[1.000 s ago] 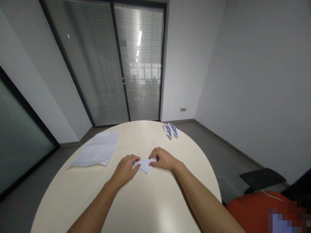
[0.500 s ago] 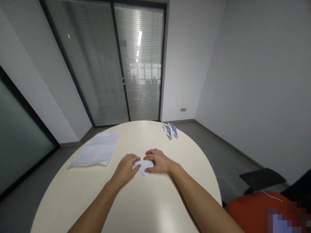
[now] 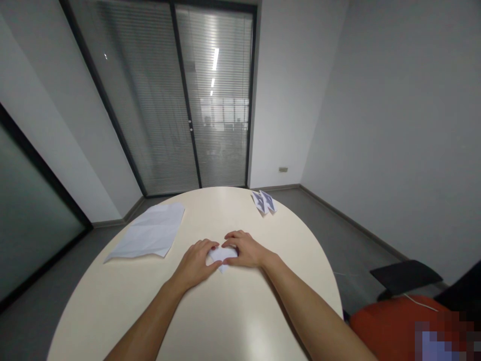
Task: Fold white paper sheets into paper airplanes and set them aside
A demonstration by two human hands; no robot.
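A small folded piece of white paper (image 3: pixel 222 253) lies on the table in front of me, its lower point showing beneath my thumbs. My left hand (image 3: pixel 197 260) curves around the paper's left side, its thumb pressed across the lower part. From the right, my right hand (image 3: pixel 244 249) grips the opposite side, fingers at the far edge and thumb on the near part. The two thumb tips almost meet over the paper. Parts of its edges are hidden under my fingers.
A large white sheet (image 3: pixel 150 231) with creases lies at the left of the round cream table (image 3: pixel 221 321). Two folded paper pieces (image 3: pixel 264 202) with dark printing sit near the far right edge. An orange chair (image 3: pixel 387 321) with a black armrest stands at the right.
My left thumb has slid right across the lower part of the folded paper, toward my right thumb. My right hand has stayed nearly still.
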